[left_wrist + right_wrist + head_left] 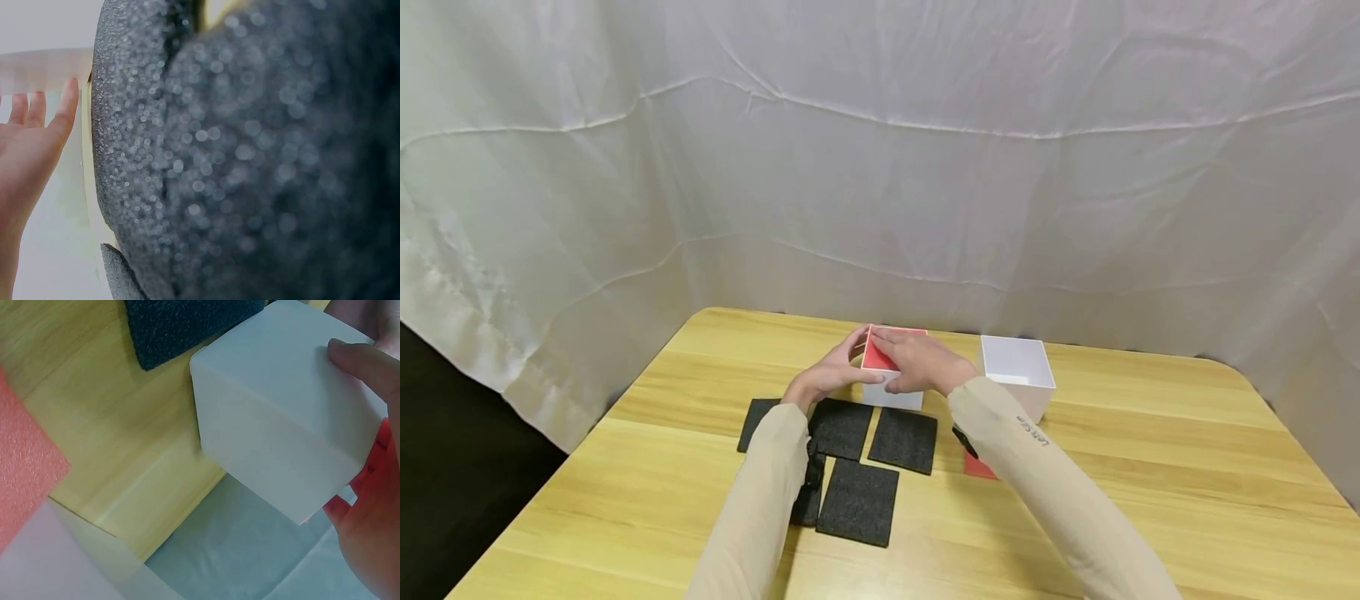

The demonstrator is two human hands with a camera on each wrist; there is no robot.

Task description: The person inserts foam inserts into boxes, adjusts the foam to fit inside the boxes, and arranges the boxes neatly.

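A white box (891, 393) stands on the wooden table (1150, 467) with a red foam square (874, 357) lying tilted in its top. My left hand (838, 367) rests against the box's left side, fingers straight (37, 131), touching the red square's edge. My right hand (919, 362) lies flat over the red square, pressing on it. Its thumb (359, 359) sits on the box wall (281, 425). Much of the red square is hidden under the right hand.
A second, open white box (1019, 372) stands just right of the hands. Several black foam squares (859, 502) lie in front of the box, under my left forearm. Another red foam piece (979, 467) (25, 469) lies beneath my right forearm. White cloth backs the table.
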